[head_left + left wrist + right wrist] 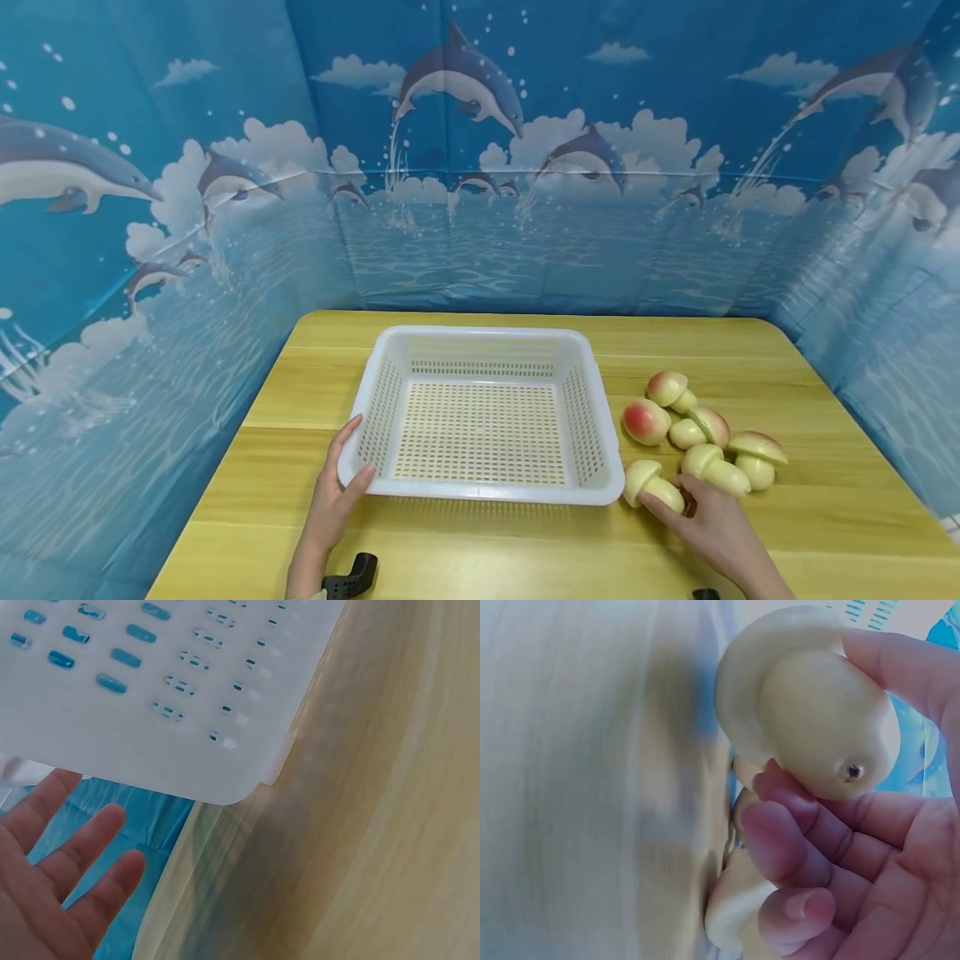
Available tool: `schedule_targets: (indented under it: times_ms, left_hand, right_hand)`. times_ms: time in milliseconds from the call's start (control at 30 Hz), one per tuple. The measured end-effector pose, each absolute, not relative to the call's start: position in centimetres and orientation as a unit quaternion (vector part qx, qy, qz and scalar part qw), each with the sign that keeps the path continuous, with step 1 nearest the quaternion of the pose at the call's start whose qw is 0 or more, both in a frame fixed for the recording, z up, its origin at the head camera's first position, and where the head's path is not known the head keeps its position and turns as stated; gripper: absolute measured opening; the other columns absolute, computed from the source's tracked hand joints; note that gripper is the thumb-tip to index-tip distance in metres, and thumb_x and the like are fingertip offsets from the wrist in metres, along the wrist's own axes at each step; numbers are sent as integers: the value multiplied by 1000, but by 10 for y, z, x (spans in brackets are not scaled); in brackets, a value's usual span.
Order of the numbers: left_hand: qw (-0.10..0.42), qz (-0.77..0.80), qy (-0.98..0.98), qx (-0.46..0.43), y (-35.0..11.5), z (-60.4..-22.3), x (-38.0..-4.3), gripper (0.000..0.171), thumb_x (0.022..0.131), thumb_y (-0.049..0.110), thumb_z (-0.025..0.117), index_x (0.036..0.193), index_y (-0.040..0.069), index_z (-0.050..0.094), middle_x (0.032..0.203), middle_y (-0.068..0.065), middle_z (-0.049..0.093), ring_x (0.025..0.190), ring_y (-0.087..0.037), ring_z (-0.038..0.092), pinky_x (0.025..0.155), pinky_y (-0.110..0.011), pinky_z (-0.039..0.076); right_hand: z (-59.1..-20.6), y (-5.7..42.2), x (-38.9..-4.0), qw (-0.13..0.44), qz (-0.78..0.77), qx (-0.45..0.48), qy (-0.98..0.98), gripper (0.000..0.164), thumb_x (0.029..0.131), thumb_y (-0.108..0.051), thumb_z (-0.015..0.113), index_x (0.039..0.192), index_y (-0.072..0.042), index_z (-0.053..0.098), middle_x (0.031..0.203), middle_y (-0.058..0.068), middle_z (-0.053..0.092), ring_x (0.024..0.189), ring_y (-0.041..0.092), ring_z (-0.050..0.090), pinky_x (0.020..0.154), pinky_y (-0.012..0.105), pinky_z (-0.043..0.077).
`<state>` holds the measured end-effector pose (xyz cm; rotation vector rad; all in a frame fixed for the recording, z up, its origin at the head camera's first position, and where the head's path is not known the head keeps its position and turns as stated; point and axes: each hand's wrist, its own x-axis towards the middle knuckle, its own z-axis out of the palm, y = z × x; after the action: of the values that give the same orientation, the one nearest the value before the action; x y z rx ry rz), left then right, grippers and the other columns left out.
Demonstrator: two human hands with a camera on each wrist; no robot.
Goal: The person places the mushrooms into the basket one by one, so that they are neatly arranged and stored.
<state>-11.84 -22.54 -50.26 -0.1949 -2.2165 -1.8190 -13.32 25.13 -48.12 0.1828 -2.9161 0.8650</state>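
In the head view, my right hand [708, 517] pinches a pale mushroom [666, 494], apparently a model, by its stem at the front of a small group. The right wrist view shows the thumb on one side of that mushroom [821, 724] and curled fingers below it; a small dark hole marks the stem's end. My left hand [333, 500] is at the near left corner of a white perforated plastic basket [480, 492], thumb at the rim. Three of its fingers [112, 877] are spread and fairly straight beside the basket wall in the left wrist view.
Right of the basket lie several more mushrooms with pale stems, some with reddish caps [647, 421]. All stand on a wooden table [480, 550]. A blue dolphin-print curtain [480, 242] hangs behind and along both sides.
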Motion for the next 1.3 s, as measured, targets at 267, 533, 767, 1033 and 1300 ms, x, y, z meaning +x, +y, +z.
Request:
schedule_targets:
  times_ms: [267,533,767,1033,1300]
  left_hand:
    - [137,-629,-763,-64,-225,-502,-118,63,92,4,54,148,19,30,146,-14,36,120,-32,46,89,-26,43]
    - [136,-628,-763,-66,-225,-502,-118,62,92,5,53,148,19,30,146,-15,36,120,-33,46,89,-26,43]
    - [131,-632,-761,-65,-225,-502,-118,62,92,5,53,148,19,29,147,-15,35,121,-33,45,89,-27,43]
    - [127,-638,-757,-64,-225,-503,-119,63,92,5,52,149,20,29,147,-14,34,122,-33,45,89,-26,43]
    - [128,-639,-756,-62,-224,-503,-119,62,92,5,52,148,20,30,148,-14,34,123,-33,44,89,-27,43]
  right_hand:
    - [-482,249,-134,75,288,59,-953,35,82,-41,72,74,-14,53,56,-6,40,49,6,35,46,23,30]
    - [-480,246,-136,80,289,47,-953,35,82,-44,71,76,-13,56,57,-5,42,51,8,37,47,24,31]
    - [-474,245,-137,71,295,30,-952,39,84,-48,67,81,-11,56,59,-2,42,53,11,39,48,25,32]
    - [-469,240,-138,70,311,14,-948,40,85,-47,67,89,-8,58,62,-1,44,55,12,41,49,25,32]
    - [-466,235,-141,100,322,8,-941,41,84,-45,68,94,-5,63,65,-1,50,58,12,45,51,25,37]
